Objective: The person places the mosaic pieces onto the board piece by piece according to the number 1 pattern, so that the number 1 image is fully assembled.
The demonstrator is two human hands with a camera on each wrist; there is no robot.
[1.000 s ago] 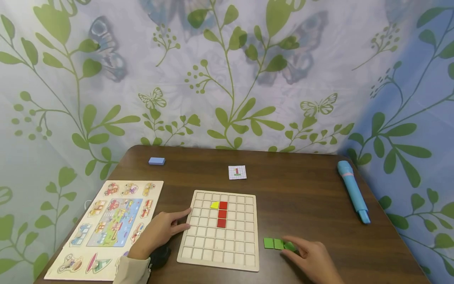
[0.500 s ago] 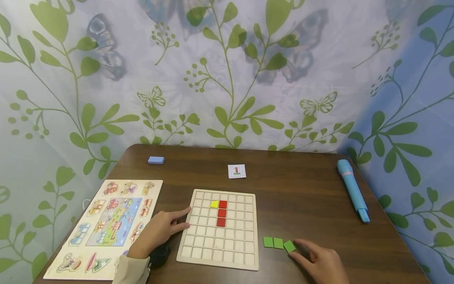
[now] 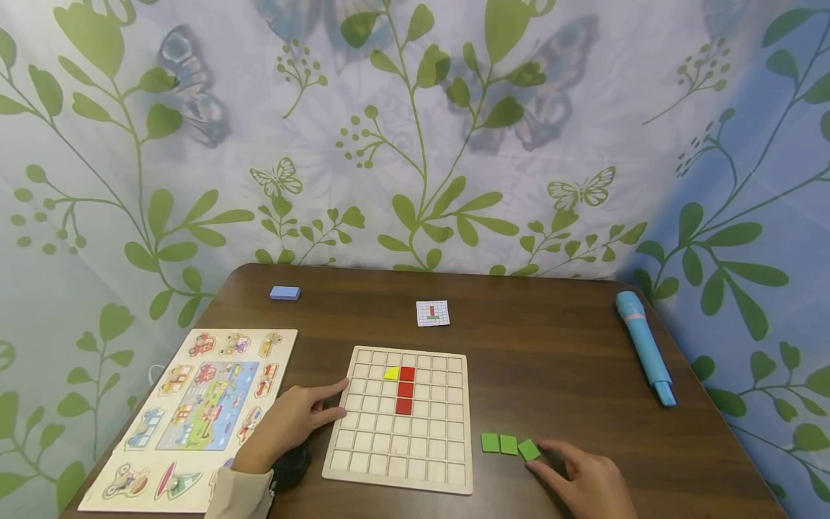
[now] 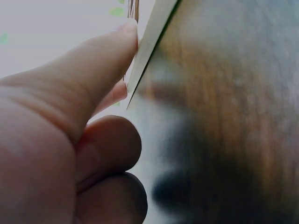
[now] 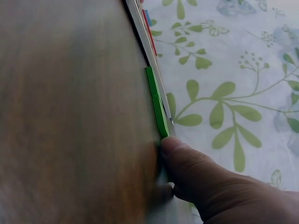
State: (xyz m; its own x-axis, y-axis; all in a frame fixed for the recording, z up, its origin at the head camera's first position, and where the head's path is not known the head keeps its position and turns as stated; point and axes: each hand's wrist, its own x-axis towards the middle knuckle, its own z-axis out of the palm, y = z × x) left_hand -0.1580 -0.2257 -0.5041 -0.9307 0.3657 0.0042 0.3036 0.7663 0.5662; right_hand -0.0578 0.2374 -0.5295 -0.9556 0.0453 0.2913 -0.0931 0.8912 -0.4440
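Observation:
A wooden grid board lies in front of me, with three red square tiles in a column and a yellow rounded tile left of the top one. My left hand touches the board's left edge with spread index finger and thumb; in the left wrist view its other fingers are curled. Right of the board, three green square tiles form a row, the rightmost turned at an angle. My right hand has thumb and index finger parted at that tile's right side. The right wrist view shows the thumb against a green tile.
A picture card with a grid pattern lies behind the board. To the left is a wooden vehicle puzzle, with a blue block beyond it. A light-blue microphone-shaped object lies near the table's right edge.
My right hand has drawn back slightly to the right, uncovering the third green tile, which now sits at an angle. My left hand and the board have stayed in place.

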